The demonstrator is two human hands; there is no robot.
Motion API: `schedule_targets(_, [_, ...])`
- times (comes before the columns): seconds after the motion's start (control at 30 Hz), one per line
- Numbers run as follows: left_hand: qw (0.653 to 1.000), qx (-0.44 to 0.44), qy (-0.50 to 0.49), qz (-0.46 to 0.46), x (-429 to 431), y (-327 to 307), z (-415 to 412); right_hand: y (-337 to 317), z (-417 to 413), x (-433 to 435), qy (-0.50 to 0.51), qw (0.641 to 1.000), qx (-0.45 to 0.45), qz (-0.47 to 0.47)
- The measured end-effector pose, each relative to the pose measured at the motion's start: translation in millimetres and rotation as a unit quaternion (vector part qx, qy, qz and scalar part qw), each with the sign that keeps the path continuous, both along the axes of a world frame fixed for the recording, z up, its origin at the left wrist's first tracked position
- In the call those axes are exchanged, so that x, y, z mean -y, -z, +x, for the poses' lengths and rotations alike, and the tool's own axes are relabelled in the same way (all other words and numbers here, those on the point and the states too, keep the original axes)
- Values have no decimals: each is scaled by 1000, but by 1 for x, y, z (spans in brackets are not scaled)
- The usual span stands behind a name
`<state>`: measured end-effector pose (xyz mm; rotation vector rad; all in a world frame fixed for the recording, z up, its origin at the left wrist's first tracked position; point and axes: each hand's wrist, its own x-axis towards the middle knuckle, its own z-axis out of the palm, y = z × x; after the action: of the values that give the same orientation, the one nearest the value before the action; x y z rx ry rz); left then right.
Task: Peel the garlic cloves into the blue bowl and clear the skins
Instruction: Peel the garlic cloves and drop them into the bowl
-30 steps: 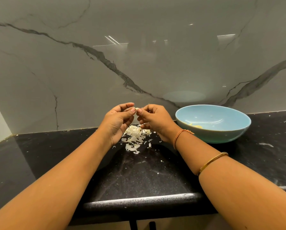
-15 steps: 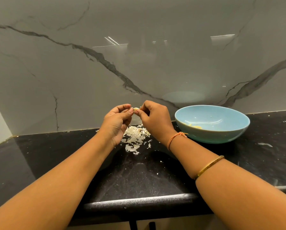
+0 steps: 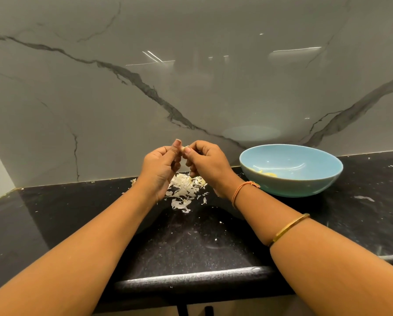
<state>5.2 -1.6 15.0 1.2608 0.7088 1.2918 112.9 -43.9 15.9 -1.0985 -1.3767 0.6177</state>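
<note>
A small pale garlic clove (image 3: 184, 148) is pinched between the fingertips of my left hand (image 3: 160, 169) and my right hand (image 3: 208, 166), held above the black counter (image 3: 191, 242). Most of the clove is hidden by my fingers. Beneath my hands lies a heap of white garlic skins (image 3: 184, 190). The blue bowl (image 3: 291, 179) stands to the right of my right hand, with a few peeled yellowish cloves (image 3: 267, 174) at its bottom.
A glossy marble backsplash (image 3: 191, 87) rises right behind the counter. Small skin flakes (image 3: 364, 198) are scattered over the counter, also right of the bowl. The counter's rounded front edge (image 3: 191, 279) runs under my forearms.
Both hands have risen slightly and my left fingers have straightened upward around the clove. The bowl and the heap of skins have not moved.
</note>
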Motion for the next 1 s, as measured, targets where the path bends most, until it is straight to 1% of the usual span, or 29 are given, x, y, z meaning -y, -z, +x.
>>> schedule_targets(0.07, [999,-13,-10,31,1,0,0,-3,-1,2,-36,997,-63,-35])
schedule_targets(0.13, [999,-14,-7,45,2,-1,-1,-6,0,2,-76,985,-136,-75])
schedule_targets(0.23, [998,-22,2,52,2,0,-1,-8,1,4,-130,953,-239,-134])
schedule_targets(0.3, [998,-27,2,56,2,-1,-1,-9,2,5,-154,929,-293,-163])
schedule_targets(0.4, [998,-29,7,61,2,-2,-2,-10,4,6,-180,908,-330,-186])
schedule_targets(0.47, [997,-40,0,71,3,-2,-2,-9,4,7,-184,906,-333,-186])
schedule_targets(0.5, [995,-56,-14,79,2,-2,-2,-9,3,7,-177,913,-322,-179])
schedule_targets(0.53, [992,-77,-36,89,2,-2,-2,-8,2,6,-159,929,-292,-163])
schedule_targets(0.57, [988,-101,-60,100,0,-1,-2,-6,1,5,-128,953,-239,-138])
schedule_targets(0.6, [983,-124,-83,110,-1,0,-2,-4,-1,4,-88,977,-166,-104])
schedule_targets(0.63, [977,-147,-102,120,-2,1,-2,-2,-1,3,-45,993,-83,-67])
schedule_targets(0.67, [971,-166,-118,128,-3,2,-2,-1,-1,2,-2,1000,-4,-30])
schedule_targets(0.73, [962,-191,-139,141,-5,2,-3,0,1,1,65,990,122,28])
schedule_targets(0.83, [956,-203,-149,150,-6,3,-3,3,1,0,125,954,253,103])
schedule_targets(0.93, [964,-184,-139,130,-4,1,-3,5,-2,1,162,912,334,174])
schedule_targets(0.97, [974,-159,-122,110,-4,1,-3,5,-1,1,168,905,344,187])
schedule_targets(1.0, [984,-125,-95,83,-3,-1,-3,5,-1,0,170,906,338,190])
